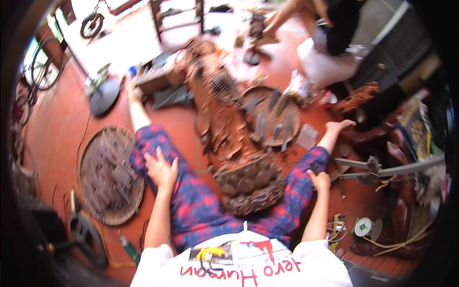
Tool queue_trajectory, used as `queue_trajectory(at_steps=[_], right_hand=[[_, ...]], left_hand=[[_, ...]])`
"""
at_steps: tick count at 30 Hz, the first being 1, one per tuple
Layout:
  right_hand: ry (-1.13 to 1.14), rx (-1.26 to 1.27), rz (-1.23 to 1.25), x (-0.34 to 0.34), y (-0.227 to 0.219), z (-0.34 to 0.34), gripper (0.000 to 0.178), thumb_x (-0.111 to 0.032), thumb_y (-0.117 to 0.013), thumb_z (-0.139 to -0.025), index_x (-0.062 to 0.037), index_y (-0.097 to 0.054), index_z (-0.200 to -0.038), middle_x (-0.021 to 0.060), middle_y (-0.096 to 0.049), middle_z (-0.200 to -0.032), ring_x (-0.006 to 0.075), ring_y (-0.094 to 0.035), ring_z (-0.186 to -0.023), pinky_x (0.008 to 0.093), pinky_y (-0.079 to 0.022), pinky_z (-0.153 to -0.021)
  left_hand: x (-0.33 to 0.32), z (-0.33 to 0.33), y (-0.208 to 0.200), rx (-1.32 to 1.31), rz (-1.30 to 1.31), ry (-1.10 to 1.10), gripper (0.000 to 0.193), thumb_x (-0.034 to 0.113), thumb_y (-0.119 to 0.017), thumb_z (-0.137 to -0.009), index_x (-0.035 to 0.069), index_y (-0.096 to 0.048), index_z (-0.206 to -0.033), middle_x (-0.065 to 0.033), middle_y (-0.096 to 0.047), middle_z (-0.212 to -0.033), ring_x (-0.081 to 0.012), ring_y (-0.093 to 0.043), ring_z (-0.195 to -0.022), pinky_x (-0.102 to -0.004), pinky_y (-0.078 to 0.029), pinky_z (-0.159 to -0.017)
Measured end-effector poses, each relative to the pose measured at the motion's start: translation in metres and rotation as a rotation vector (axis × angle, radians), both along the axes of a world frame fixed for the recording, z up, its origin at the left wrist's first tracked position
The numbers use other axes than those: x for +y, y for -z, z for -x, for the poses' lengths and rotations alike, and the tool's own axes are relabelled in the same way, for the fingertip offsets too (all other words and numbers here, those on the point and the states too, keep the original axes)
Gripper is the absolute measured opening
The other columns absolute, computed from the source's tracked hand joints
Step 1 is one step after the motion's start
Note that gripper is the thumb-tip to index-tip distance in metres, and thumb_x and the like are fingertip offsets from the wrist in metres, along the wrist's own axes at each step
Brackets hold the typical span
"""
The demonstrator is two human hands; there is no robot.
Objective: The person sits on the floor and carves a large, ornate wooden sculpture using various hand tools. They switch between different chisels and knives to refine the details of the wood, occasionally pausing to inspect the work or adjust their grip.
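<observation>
On my left thigh, in plaid trousers, my left hand (161, 168) lies with its fingers spread and holds nothing. My right hand (319, 181) rests by my right knee, its fingers curled round a small dark thing (313, 167) too blurred to name. Between my legs a long carved piece of reddish-brown wood (222, 119) stretches away from me. Its near end, a darker knobbly carved block (249, 184), sits close to my lap. Neither hand touches the carving.
At my left lies a round woven tray (82, 178) of long narrow tools. Another woven tray (295, 129) with several blades sits right of the carving. A fan-like round base (105, 97) stands far left. Another person (330, 38) sits at the far right. Metal bars (406, 166) jut in at right.
</observation>
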State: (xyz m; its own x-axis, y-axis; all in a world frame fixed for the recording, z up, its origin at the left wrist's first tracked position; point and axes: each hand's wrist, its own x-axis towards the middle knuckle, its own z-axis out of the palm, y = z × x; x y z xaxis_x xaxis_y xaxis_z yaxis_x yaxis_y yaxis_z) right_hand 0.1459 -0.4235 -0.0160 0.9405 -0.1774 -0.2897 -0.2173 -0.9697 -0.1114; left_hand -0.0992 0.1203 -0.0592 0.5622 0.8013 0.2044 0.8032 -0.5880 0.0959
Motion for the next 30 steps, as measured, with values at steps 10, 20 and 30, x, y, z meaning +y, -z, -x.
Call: queue_trajectory(at_steps=[10, 20, 30], right_hand=[[-0.849, -0.409, -0.641, 0.183, -0.166, 0.072, 0.008, -0.003, -0.073, -0.069, -0.0025, -0.065, -0.066, 0.0097, -0.055, -0.065, 0.0265, -0.05, -0.064, 0.0374, -0.038, -0.062], [-1.476, -0.055, -0.896, 0.316, -0.127, 0.123, 0.036, -0.038, -0.081, -0.061, -0.0099, -0.059, -0.066, 0.0004, -0.059, -0.076, 0.0219, -0.056, -0.082, 0.042, -0.041, -0.084], [-1.246, -0.23, -0.979, 0.343, -0.074, 0.125, 0.043, -0.04, -0.083, -0.065, -0.0077, -0.055, -0.057, 0.0027, -0.047, -0.06, 0.0238, -0.048, -0.067, 0.0399, -0.038, -0.077]], left_hand=[[-0.115, -0.014, -0.104, -0.753, 0.791, 0.693, 0.054, 0.005, -0.08, -0.081, 0.008, -0.063, -0.132, -0.0068, -0.067, -0.095, -0.0115, -0.064, -0.071, -0.0267, -0.053, -0.06], [-0.108, -0.08, -0.078, -1.099, 0.694, 0.944, 0.026, 0.014, -0.08, -0.069, 0.006, -0.075, -0.094, -0.006, -0.068, -0.074, -0.0218, -0.067, -0.067, -0.032, -0.052, -0.058], [-0.092, -0.08, -0.04, -1.07, 0.602, 0.758, 0.03, 0.012, -0.084, -0.06, 0.006, -0.073, -0.087, -0.0072, -0.066, -0.083, -0.0225, -0.064, -0.072, -0.0324, -0.048, -0.06]])
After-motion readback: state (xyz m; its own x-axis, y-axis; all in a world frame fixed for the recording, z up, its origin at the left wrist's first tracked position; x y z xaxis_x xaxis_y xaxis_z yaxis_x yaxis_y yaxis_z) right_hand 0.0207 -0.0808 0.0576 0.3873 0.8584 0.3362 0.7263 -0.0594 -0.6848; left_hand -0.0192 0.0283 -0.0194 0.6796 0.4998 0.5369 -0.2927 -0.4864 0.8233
